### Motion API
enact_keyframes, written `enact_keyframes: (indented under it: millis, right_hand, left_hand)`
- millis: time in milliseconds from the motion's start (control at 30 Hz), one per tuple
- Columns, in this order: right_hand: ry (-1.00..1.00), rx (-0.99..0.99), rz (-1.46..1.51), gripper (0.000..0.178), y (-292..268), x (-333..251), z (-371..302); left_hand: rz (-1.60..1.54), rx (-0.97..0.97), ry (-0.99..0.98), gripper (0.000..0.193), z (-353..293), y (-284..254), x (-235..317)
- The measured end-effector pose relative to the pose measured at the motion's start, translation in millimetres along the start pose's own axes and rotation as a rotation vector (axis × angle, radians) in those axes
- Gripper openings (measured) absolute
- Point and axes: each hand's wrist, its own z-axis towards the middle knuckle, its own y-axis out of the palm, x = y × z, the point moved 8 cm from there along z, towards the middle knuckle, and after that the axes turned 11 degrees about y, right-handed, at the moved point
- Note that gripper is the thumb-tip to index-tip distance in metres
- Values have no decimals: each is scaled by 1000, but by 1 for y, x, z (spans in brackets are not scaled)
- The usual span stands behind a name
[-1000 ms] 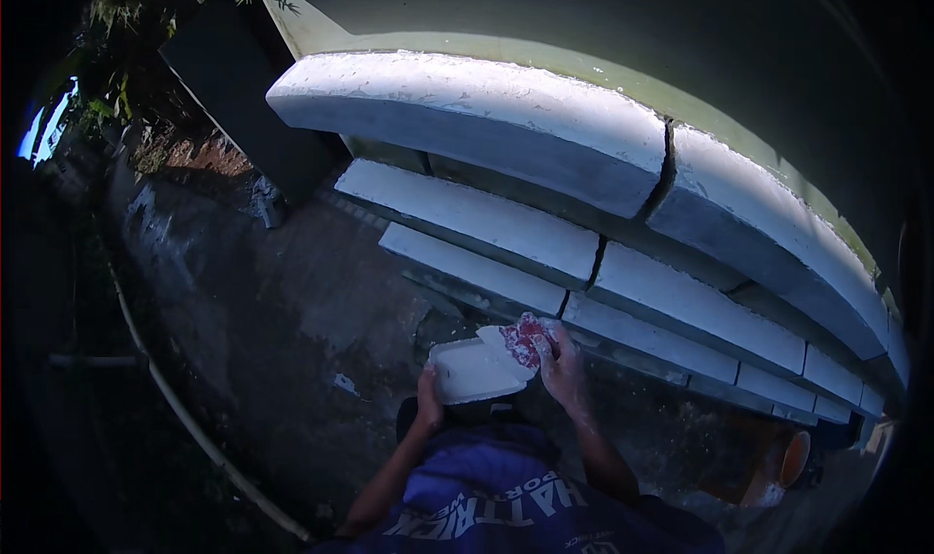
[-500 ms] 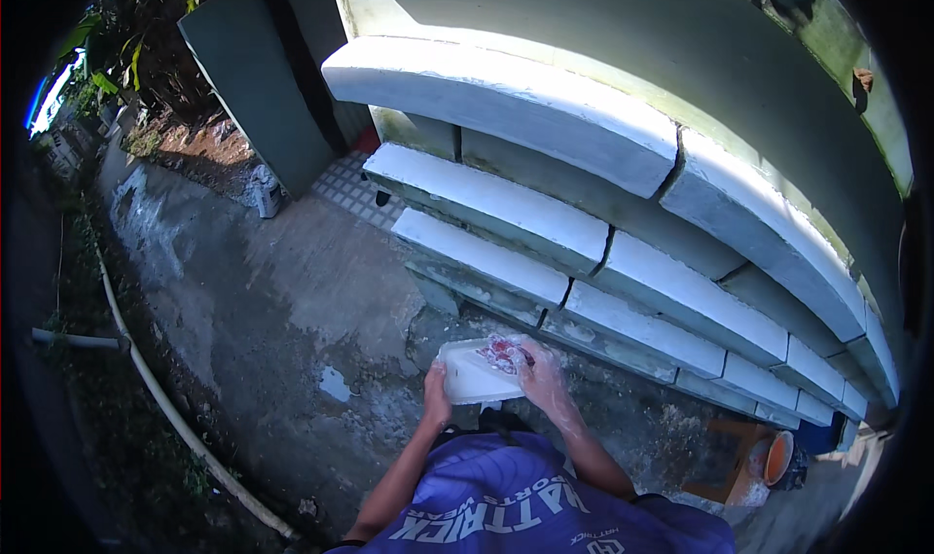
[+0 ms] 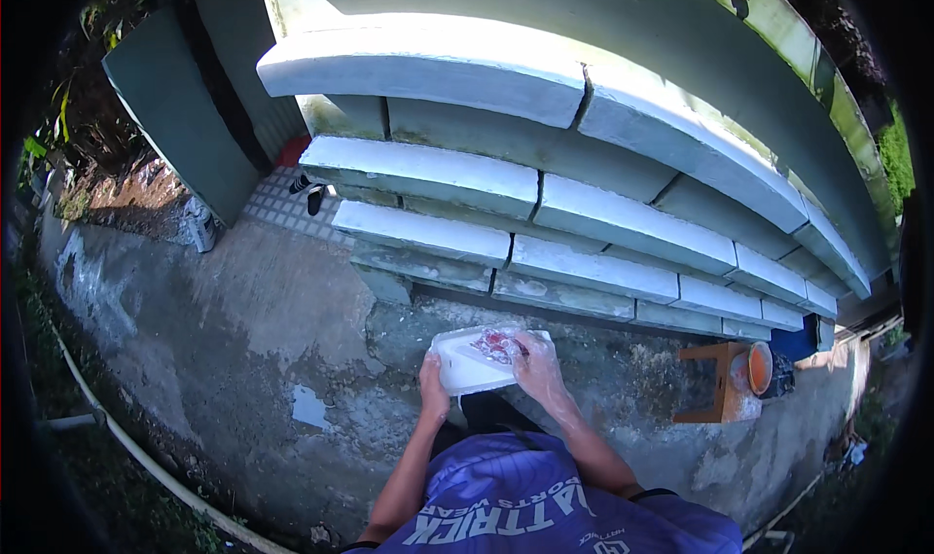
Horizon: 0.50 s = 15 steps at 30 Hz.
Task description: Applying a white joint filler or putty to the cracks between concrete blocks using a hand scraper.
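Observation:
My left hand (image 3: 434, 387) grips the left edge of a shallow white rectangular tray (image 3: 459, 371), thumb along the rim. In front of my body, the tray is tilted so that its inner face shows. On its upper right part lies a crumpled red scrubber (image 3: 494, 345), mesh-like and covered in white foam. My right hand (image 3: 536, 367), streaked with suds, is closed on the scrubber and presses it against the tray. The fingertips are partly hidden by foam and by the hand itself.
Long white-topped concrete ledges (image 3: 593, 262) rise in steps ahead. To the right, an orange-lined bucket (image 3: 759, 367) stands beside a brown wooden stool (image 3: 715, 384). Dark sandals (image 3: 314, 198) lie on tiles by a grey-green door (image 3: 180, 116). A pale pipe (image 3: 136, 457) runs along the left.
The whole view has swung to the right, so the ledges and door sit further left. Both hands keep the tray, and the right hand with the scrubber has shifted slightly on it.

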Motion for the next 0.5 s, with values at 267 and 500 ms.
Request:
enact_keyframes:
  millis: [267,500]
  right_hand:
    - [-19,41,-73,21,-6,10,-29]
    - [-25,-69,35,20,8,12,3]
  left_hand:
    - [-133,-51,-65,52,-28,29,-27]
    - [-45,195,-20,52,-37,-1,-15]
